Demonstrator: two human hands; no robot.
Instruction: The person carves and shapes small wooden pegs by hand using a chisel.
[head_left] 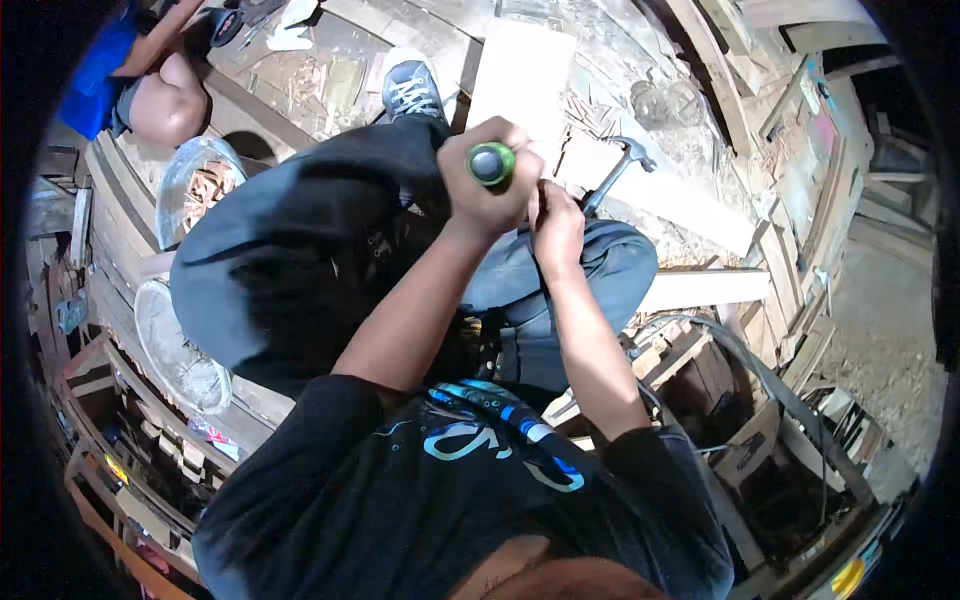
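Observation:
My left hand (470, 200) is wrapped around an upright tool with a green handle (489, 165) and a round grey end cap pointing up. The tool's lower end is hidden below the fist, so its exact kind does not show. Right beside it, my right hand (559, 232) has its fingers curled and pinched close to the left fist. What they grip, if anything, is hidden. A claw hammer (606, 186) lies just beyond my right hand, its head on a pale board (690, 205). Another pale board (525, 75) stretches away ahead of my hands.
At the far left sits another person (170, 100) in blue. A clear tub of wood chips (208, 190) and a whitish basket (165, 325) stand left of my leg. Wood shavings (592, 115) lie ahead. Timber offcuts and a bent grey pipe (790, 400) crowd the right.

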